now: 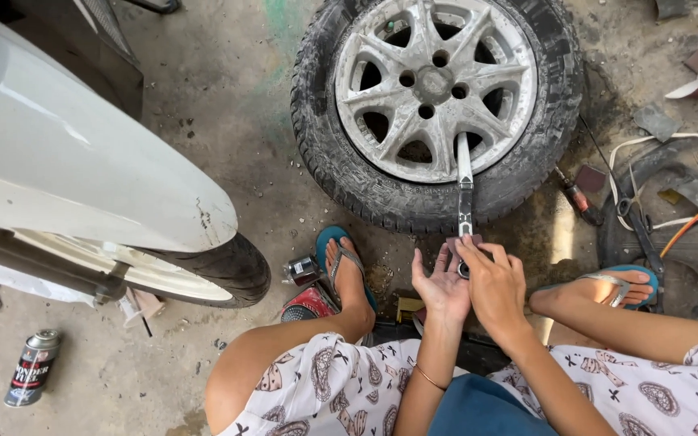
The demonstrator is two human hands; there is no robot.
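The right hand (496,284) is gripping the near end of a metal lever (464,190), seemingly closed around it; the bar is lying across the wheel (436,85) on the concrete floor (228,105). The left hand (441,284) is resting open, palm up, holding nothing, just beside the bar's handle.

A wheel (436,109) is laid flat on the floor ahead of the person, and a metal tool (464,190) is rested across its tyre, reaching from the rim back to the hands. The tool's near end is held by the right hand (494,282), with the left hand (439,284) touching just beside it. A car fender (74,169) is seen at left, a spray can (32,367) on the floor below it. A screwdriver (578,199) is found right of the wheel.
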